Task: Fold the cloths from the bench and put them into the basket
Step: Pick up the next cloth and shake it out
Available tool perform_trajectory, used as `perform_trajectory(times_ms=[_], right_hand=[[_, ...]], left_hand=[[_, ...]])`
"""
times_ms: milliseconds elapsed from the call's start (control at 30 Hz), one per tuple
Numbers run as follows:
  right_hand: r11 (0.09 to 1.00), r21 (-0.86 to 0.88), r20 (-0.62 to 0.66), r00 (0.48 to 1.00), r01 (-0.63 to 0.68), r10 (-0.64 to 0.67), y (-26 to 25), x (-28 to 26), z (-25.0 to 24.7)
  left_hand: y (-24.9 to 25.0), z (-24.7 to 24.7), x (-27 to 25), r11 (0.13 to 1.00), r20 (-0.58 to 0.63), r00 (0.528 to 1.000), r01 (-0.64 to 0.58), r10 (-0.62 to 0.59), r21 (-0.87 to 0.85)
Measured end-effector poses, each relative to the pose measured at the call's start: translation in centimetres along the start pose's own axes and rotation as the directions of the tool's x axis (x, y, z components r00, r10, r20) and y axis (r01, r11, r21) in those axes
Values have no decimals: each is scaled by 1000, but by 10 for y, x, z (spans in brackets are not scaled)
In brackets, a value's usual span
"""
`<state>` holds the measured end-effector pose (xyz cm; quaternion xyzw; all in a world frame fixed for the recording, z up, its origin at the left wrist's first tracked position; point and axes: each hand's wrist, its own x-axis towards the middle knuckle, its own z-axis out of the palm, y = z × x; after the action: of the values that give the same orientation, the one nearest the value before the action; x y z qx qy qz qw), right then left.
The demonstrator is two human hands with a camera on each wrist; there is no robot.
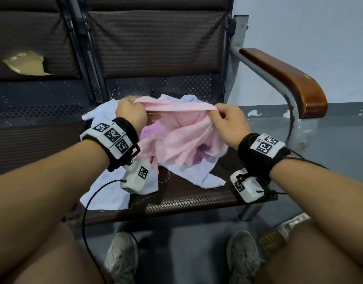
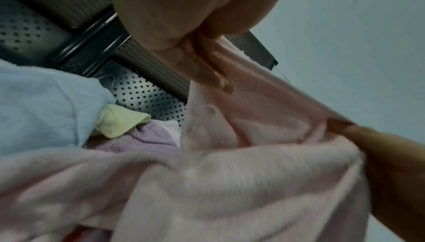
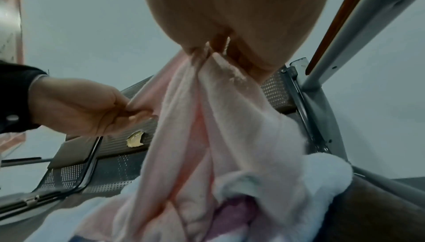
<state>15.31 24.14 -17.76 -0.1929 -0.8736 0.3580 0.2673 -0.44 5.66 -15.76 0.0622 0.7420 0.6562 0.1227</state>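
A pink cloth (image 1: 182, 136) is held up over the bench seat (image 1: 197, 193), its top edge stretched between both hands. My left hand (image 1: 131, 107) pinches the cloth's left corner; the left wrist view shows its fingers (image 2: 202, 64) closed on the pink cloth (image 2: 253, 155). My right hand (image 1: 223, 113) pinches the right corner, seen in the right wrist view as fingers (image 3: 230, 49) gripping the bunched pink cloth (image 3: 207, 127). Below lie a pale blue cloth (image 1: 115, 189), a purple cloth (image 2: 142, 137) and a yellow cloth (image 2: 119, 120).
The bench has a woven brown backrest (image 1: 156, 46) and a wooden armrest (image 1: 287, 78) on a grey metal frame at the right. A torn patch (image 1: 27, 64) marks the neighbouring seat's backrest. A woven basket's edge (image 1: 279, 236) shows on the floor by my right knee.
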Motion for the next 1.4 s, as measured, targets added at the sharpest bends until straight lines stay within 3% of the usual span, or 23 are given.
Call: perform_trajectory(times_ms=[100,233,333,400,467,567,667,767,833,933,1033,1133,1200,1300,1400], right_hand=[[992,-58,98,990,111,-105,2,-5,-2],[960,-200,277,951,198,-139,9,-6,-1],[845,-487,455,890,222,28,17,-12,11],[848,-512,495,854,139,159,23,-16,20],[894,-447,449,866,3,221,24,-15,26],[963,-150,281,924,-226,260,22,-3,28],[962,90,147,959,-257,242,14,2,25],[998,-33,234,970,-61,67,18,1,15],[968,-223,412,911,120,-18,25,-1,12],[829,-481,561,827,285,42,32,-4,15],[783,-566,555,822,259,129,40,-8,18],[833,-536,477,863,139,163,45,-9,13],[892,-450,395,905,37,161,47,-5,4],[965,-257,312,942,-46,128,44,-1,-10],[989,-144,277,957,-44,83,36,2,-19]], left_hand=[[4,1,2,990,-73,996,-53,44,-130],[8,2,1,955,-36,999,-11,0,-298],[9,4,0,947,-11,1000,6,-10,-322],[10,5,1,964,9,1000,8,-5,-266],[11,6,3,970,30,999,25,-19,-241],[11,5,9,976,18,1000,7,-3,-216],[6,0,17,987,-22,1000,8,-11,-162],[2,-15,28,984,-92,992,68,-84,-167],[-2,-24,33,987,-114,989,75,-92,-143],[-7,-32,36,992,-101,993,58,-69,-112],[-12,-35,41,993,-54,997,57,-63,-102],[-21,-37,43,991,25,994,110,-108,-78],[-28,-41,44,987,77,988,140,-134,-80],[-35,-46,45,990,173,976,126,-134,56],[-31,-49,43,982,126,980,140,-157,130]])
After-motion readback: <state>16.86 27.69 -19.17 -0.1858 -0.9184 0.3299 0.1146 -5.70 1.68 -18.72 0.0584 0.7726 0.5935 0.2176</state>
